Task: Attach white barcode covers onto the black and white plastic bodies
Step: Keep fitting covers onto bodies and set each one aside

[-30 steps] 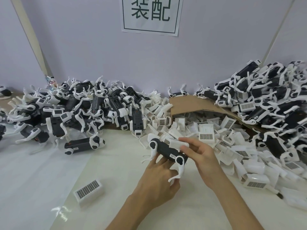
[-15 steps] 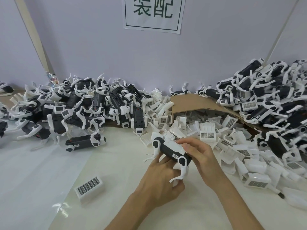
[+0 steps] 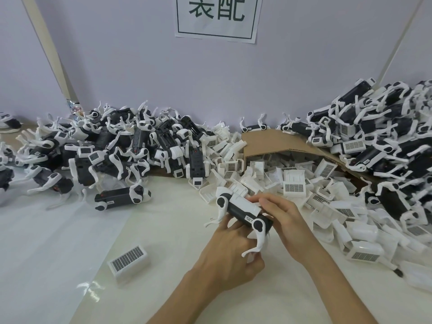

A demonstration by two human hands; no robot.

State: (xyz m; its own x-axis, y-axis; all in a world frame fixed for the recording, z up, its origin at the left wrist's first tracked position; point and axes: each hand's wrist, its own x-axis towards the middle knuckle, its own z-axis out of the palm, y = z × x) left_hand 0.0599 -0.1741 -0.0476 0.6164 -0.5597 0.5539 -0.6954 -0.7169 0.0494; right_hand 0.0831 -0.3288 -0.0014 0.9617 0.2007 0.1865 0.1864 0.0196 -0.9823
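**A:** From the head view, what's around?
**B:** Body piles (image 3: 117, 148) on both sides, covers (image 3: 292, 183) spilling from cardboard (image 3: 268, 141), and a lone cover (image 3: 128, 263) at left.
**A:** And the body (image 3: 240, 215)?
**B:** The left hand (image 3: 231, 258) grips it from underneath. The right hand (image 3: 285, 220) pinches the top cover (image 3: 245, 203).

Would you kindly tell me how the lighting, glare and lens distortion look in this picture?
Head view: soft, even light, only faint shadows beneath the left hand and right hand. Head view: glare patches on the glossy clear plastic sheet at lower left. Head view: wide-angle bowing tilts the beige wall strip. Head view: the black and white plastic body looks fairly sharp.
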